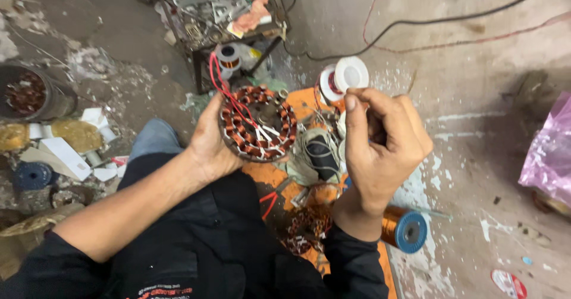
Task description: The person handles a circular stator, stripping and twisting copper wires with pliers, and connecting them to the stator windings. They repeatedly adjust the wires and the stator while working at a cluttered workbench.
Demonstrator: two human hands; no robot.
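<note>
**Winding a motor coil ring by hand**

The left hand (208, 144) is gripping the coil ring (257, 123) above the lap; the right hand (380, 141) is pinching something fine, likely wire. Judged step: threading a coil. Next calls for steady tension. Copper spool (404, 227) lying on the floor.

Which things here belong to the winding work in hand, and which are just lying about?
In hand:
- left hand holding the round motor winding
- its red wires
- right hand, fingers pinched together; anything held is too fine to see

Lying about:
- copper wire spool
- white spool
- pink plastic bag
- metal stand
- red pliers
</note>
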